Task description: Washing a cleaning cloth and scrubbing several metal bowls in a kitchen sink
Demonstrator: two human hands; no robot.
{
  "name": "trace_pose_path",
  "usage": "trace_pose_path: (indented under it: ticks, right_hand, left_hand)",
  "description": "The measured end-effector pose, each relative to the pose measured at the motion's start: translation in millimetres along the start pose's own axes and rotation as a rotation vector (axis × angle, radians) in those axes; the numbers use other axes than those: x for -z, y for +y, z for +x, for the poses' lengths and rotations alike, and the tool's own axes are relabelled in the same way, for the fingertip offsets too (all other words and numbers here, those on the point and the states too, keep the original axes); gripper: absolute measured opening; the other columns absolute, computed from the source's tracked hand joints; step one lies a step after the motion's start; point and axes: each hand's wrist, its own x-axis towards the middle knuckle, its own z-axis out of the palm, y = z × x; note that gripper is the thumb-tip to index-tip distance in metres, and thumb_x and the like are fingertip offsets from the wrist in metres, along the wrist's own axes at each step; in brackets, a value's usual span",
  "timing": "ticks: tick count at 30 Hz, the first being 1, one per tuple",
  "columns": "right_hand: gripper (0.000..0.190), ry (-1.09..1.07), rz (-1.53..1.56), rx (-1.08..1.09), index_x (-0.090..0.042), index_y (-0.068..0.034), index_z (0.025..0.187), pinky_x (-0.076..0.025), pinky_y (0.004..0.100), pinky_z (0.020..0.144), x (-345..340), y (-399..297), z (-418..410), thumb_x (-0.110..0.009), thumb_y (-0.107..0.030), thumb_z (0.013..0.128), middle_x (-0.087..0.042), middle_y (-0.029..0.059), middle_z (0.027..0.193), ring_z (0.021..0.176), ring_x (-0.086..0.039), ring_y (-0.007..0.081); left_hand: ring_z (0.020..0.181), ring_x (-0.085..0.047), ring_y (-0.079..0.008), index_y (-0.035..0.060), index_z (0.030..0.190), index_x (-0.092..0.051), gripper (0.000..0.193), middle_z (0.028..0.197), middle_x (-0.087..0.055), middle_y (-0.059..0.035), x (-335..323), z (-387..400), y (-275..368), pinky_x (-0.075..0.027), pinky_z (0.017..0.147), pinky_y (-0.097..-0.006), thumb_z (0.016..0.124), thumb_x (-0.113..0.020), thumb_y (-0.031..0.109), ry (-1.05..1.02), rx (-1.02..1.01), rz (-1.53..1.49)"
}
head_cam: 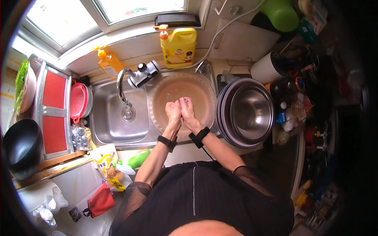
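My left hand [174, 110] and my right hand [187, 109] are pressed together, fingers curled, above a round translucent plastic basin [155, 116] with a scalloped rim. A speck of a small blue object [186, 101] shows at my right fingers, in their grip; most of it is hidden. My left fingers are bent against the right hand, and what they may hold cannot be seen. The basin sits at the right side of a stainless steel sink [100, 118], and cloudy liquid appears to fill it.
A curved chrome faucet [120, 85] rises over the left sink bowl. Stacked metal bowls [252, 113] stand close on the right. Behind the basin are a yellow jug with a pump [178, 48] and an orange pump bottle [110, 63]. A green spray bottle [138, 159] lies near my left forearm.
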Motion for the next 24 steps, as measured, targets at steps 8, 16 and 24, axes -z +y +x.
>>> trace_pose_path:
  ticks: [8,16,24]
  right_hand:
    - [0.031,-0.303,-0.833,0.894,-0.049,-0.002,0.111,-0.039,0.041,0.092,13.5,-43.5,-39.2,-0.052,-0.021,0.086,-0.047,0.0213,0.116,0.106,-0.046,0.0374]
    - [0.029,-0.264,-0.847,0.722,-0.047,-0.004,0.091,-0.043,0.0429,0.067,22.6,-41.9,-25.8,-0.042,-0.032,0.093,-0.054,0.0202,0.097,0.087,-0.054,0.0381]
    - [0.033,-0.201,-0.578,0.383,-0.049,-0.004,0.09,-0.043,0.0427,0.057,19.9,-10.4,-5.5,-0.038,-0.035,0.095,-0.056,0.0176,0.069,0.065,-0.056,0.0368]
  left_hand:
    - [0.071,-0.06,-0.0165,0.0026,0.09,-0.055,0.012,0.082,-0.06,-0.0073,28.9,15.9,-1.7,-0.053,0.063,-0.0292,0.091,-0.05,0.013,-0.167,0.521,-0.675]
    - [0.062,-0.056,-0.0134,0.0061,0.079,-0.053,0.014,0.074,-0.057,-0.0026,-0.3,-20.6,25.1,-0.049,0.056,-0.0256,0.09,-0.051,0.016,-0.102,0.433,-0.436]
    - [0.058,-0.054,-0.0182,0.0042,0.071,-0.047,0.03,0.059,-0.052,-0.0083,-10.0,-16.6,29.9,-0.041,0.053,-0.035,0.089,-0.051,0.028,0.082,-0.281,0.411]
